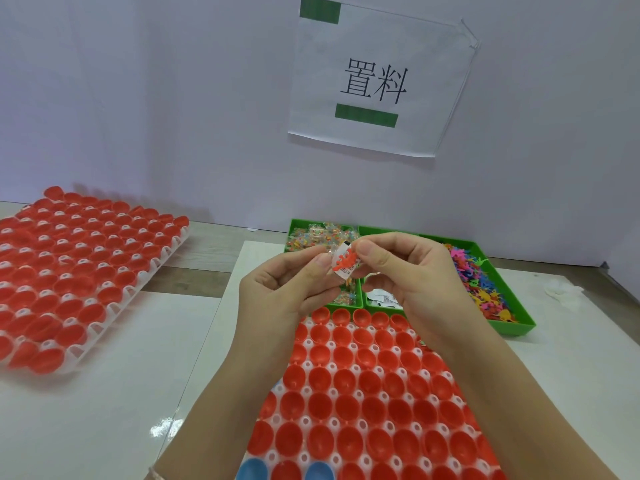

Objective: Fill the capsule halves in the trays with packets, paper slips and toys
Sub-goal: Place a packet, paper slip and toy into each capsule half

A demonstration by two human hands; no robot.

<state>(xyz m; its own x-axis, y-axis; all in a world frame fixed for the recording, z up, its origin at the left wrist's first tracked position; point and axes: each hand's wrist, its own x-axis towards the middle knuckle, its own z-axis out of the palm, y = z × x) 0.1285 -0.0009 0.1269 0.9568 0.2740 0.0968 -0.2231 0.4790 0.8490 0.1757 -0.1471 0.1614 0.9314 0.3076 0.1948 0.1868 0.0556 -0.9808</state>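
Pinching together: left hand (284, 285) and right hand (412, 275) clamp a featherlight slip-and-toy bundle (343, 264) (probably slippery, so grip edges).

right in front, at six o'clock, a white tray (304, 391) holds rows of red capsule halves (372, 379), open side up and empty, with two blue halves (254, 471) at its near edge. a second tray (138, 282) of red halves (69, 271) lies at nine o'clock, well apart, with pale bits showing in many of them. at twelve o'clock a green bin (512, 329) keeps packets (322, 235), paper slips (381, 299) and bright toys (485, 292) in separate compartments. above the near tray, the left hand (287, 282) and right hand (408, 271) pinch a clear packet (329, 252), a printed slip (348, 250) and an orange toy (343, 264) together.
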